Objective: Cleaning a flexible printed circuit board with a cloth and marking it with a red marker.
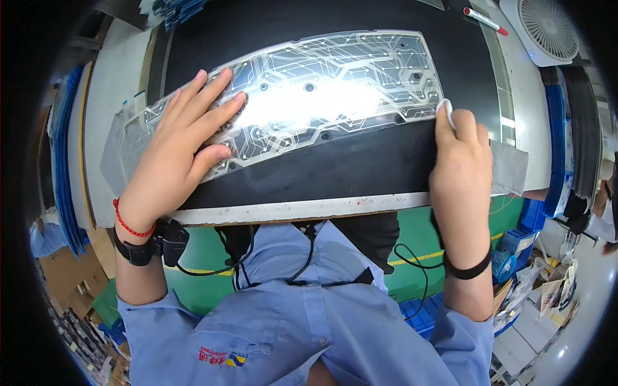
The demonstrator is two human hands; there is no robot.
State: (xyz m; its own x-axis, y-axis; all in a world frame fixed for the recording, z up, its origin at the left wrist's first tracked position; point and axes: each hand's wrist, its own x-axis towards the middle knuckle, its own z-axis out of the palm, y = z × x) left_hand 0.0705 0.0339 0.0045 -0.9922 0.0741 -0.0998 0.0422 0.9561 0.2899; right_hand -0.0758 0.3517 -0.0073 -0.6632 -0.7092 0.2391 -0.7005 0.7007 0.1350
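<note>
A clear flexible circuit sheet (351, 59) with silver traces, like a keyboard membrane, lies slanted on the black work mat (335, 164). Glare whitens its middle. My left hand (170, 151) rests on the sheet's left part, fingers spread and palm down; it covers some of the traces. At the sheet's right edge, my right hand (462, 161) is closed around a small white wad (446, 108), which looks like cloth and is mostly hidden by the fingers. The sheet's narrow tail (136, 109) sticks out left of my left hand.
A white fan (546, 29) stands at the far right, near a red-and-white marker (486, 21). Blue stacked material (64, 154) flanks the table's left side. The white table edge (309, 210) runs in front of me. Cables hang from bands on both wrists.
</note>
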